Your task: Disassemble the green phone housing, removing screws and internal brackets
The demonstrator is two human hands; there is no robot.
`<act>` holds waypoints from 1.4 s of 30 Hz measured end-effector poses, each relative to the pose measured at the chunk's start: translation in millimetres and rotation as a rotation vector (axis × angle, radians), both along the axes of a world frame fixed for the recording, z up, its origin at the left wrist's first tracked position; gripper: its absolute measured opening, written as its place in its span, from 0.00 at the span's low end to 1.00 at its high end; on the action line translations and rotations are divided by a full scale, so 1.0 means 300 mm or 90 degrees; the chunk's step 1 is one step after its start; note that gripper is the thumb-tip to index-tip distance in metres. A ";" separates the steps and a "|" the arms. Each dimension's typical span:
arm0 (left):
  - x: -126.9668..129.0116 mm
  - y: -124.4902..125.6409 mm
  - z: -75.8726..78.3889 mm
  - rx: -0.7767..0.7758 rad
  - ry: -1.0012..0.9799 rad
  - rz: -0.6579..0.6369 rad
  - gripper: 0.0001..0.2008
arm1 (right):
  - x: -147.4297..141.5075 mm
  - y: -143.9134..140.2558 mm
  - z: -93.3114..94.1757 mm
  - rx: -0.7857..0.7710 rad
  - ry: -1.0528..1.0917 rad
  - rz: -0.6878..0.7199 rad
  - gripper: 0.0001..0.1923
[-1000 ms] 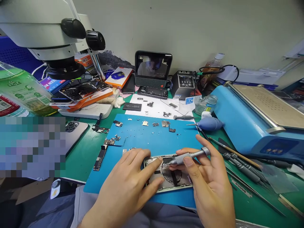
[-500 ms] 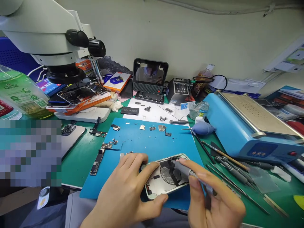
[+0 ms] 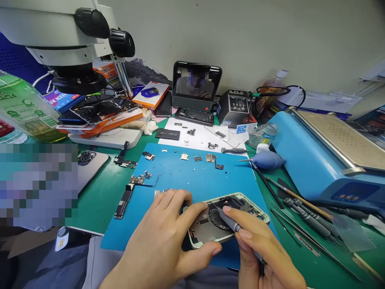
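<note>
An opened phone housing [image 3: 240,204] lies tilted on the blue work mat [image 3: 186,172], its inside facing up with a round coil in the middle. My left hand [image 3: 162,237] grips the housing by its left end, thumb under the near edge. My right hand [image 3: 267,257] holds a grey metal screwdriver [image 3: 230,222] like a pen, tip down on the inside of the housing near the coil. Several tiny screws and small metal parts [image 3: 209,157] lie spread on the far part of the mat.
A microscope [image 3: 69,44] hangs over the left. A logic board [image 3: 126,196] lies at the mat's left edge, a phone [image 3: 90,164] further left. A blue heating machine [image 3: 325,160], tweezers and tools [image 3: 303,212] fill the right. A small screen [image 3: 195,86] and soldering station [image 3: 237,105] stand behind.
The housing has turned so its right end points further away. My right hand swung the screwdriver from lying flat across the housing to pointing down into it.
</note>
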State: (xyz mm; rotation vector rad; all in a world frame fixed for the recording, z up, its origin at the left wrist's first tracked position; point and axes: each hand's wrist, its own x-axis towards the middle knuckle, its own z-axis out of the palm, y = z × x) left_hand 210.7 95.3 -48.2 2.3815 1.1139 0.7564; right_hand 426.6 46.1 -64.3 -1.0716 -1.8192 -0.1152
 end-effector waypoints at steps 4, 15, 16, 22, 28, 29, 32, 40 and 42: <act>-0.001 0.002 0.002 -0.006 -0.008 -0.006 0.21 | -0.003 -0.008 -0.003 -0.023 0.005 0.000 0.21; -0.001 0.008 -0.002 -0.032 -0.039 0.003 0.21 | 0.019 0.001 0.066 0.022 -0.238 -0.050 0.22; -0.001 0.008 -0.004 -0.030 -0.040 0.003 0.21 | 0.023 -0.003 0.068 0.018 -0.245 -0.054 0.23; -0.001 0.005 -0.006 -0.029 -0.039 0.006 0.23 | 0.015 -0.020 0.057 0.052 -0.208 -0.106 0.39; -0.003 0.006 0.000 -0.027 -0.039 0.007 0.23 | 0.006 -0.019 0.055 0.078 -0.191 -0.141 0.38; -0.003 0.006 0.000 -0.027 -0.038 0.007 0.23 | 0.003 -0.019 0.055 0.079 -0.184 -0.135 0.38; -0.004 0.004 -0.001 -0.031 -0.041 0.009 0.23 | -0.002 -0.016 0.054 0.093 -0.189 -0.143 0.39; -0.003 0.001 0.003 -0.042 -0.038 0.005 0.23 | -0.005 -0.003 0.065 0.111 -0.155 -0.130 0.30; -0.004 0.002 0.005 -0.042 -0.037 0.004 0.24 | -0.004 -0.001 0.066 0.092 -0.157 -0.118 0.31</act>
